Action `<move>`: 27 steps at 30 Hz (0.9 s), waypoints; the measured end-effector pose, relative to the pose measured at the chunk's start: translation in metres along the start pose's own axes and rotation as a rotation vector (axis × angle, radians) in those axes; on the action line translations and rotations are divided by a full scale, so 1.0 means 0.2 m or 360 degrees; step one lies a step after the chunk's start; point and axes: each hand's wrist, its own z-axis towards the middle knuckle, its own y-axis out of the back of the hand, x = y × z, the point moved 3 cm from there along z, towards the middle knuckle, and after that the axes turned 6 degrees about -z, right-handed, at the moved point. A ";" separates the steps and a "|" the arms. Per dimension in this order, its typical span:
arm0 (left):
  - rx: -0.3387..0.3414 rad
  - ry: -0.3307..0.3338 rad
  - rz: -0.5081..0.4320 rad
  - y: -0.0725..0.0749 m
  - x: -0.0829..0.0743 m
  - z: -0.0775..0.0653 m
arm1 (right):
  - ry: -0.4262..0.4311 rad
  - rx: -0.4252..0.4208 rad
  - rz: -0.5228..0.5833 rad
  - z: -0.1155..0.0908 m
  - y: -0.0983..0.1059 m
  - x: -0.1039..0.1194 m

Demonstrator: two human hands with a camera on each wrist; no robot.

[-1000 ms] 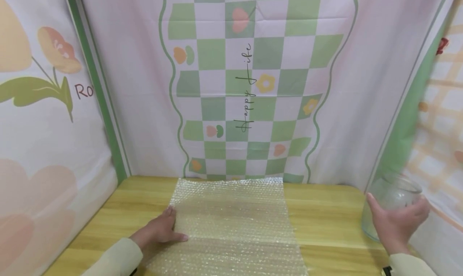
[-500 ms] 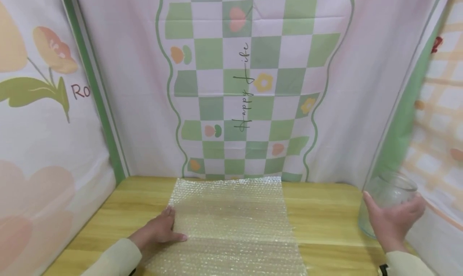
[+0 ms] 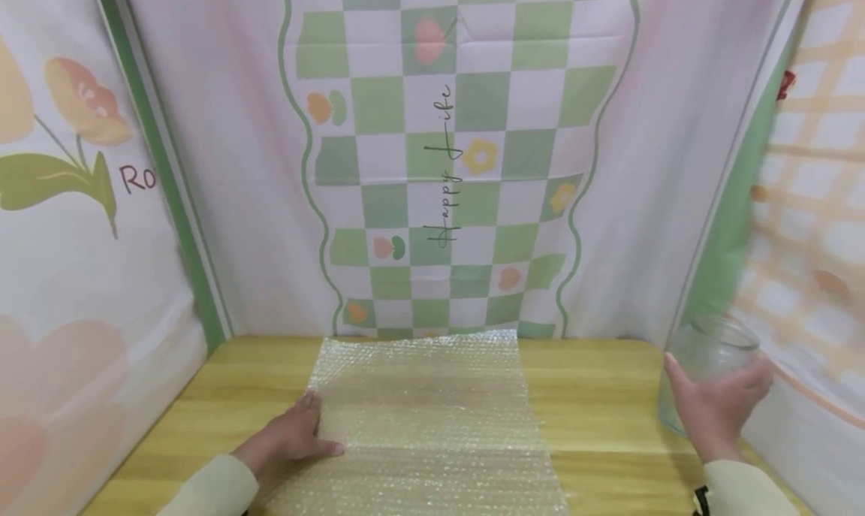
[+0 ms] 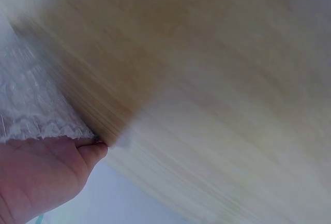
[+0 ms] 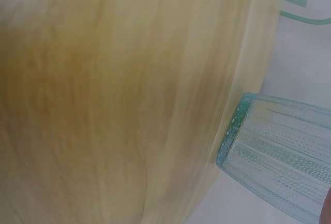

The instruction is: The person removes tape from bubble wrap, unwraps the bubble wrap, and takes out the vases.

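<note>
A sheet of bubble wrap (image 3: 432,418) lies flat over the middle of the wooden table. My left hand (image 3: 287,433) rests at its left edge, thumb stretched out over the sheet. In the left wrist view, that hand (image 4: 46,177) touches the crinkled edge of the wrap (image 4: 31,89). Far to the right, my right hand (image 3: 719,407) grips a clear glass vase (image 3: 709,343), thumb on its left side and fingers round its right. The right wrist view shows the ribbed, dotted vase (image 5: 282,151) with its thick greenish base close to the table edge.
The light wooden table (image 3: 601,403) has rounded back corners. A cloth curtain with green checks (image 3: 432,200) hangs right behind it. Floral cloth (image 3: 61,276) closes the left side, and orange-checked cloth (image 3: 811,238) hangs beside the vase on the right.
The head view has swung slightly right, so everything sits a little further left in it. Both hands keep their grip and touch, with the vase and bubble wrap in nearly the same places.
</note>
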 end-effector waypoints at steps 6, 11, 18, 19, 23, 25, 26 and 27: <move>-0.0015 -0.0016 0.0002 0.00 0.01 0.00 | 0.0056 -0.0016 -0.0007 0.00 -0.01 -0.02; 0.0009 -0.0005 0.0009 -0.01 0.02 0.01 | 0.0086 -0.0027 -0.0026 -0.01 -0.01 -0.02; 0.0019 0.0003 0.0005 -0.01 0.02 0.02 | 0.0092 -0.0020 -0.0055 -0.01 0.00 -0.02; 0.0020 0.0005 0.0005 -0.01 0.02 0.02 | 0.0098 -0.0020 -0.0056 -0.01 0.00 -0.02; 0.0016 0.0004 -0.0007 -0.01 0.02 0.01 | 0.0111 -0.0012 -0.0055 -0.01 0.00 -0.02; 0.0012 0.0001 -0.0010 -0.01 0.02 0.01 | 0.0114 -0.0006 -0.0053 -0.01 0.00 -0.02; 0.0008 -0.0001 -0.0009 -0.01 0.02 0.01 | 0.0110 -0.0003 -0.0054 -0.01 0.00 -0.02; 0.0006 -0.0004 -0.0004 -0.01 0.02 0.01 | 0.0109 -0.0002 -0.0060 -0.01 0.00 -0.02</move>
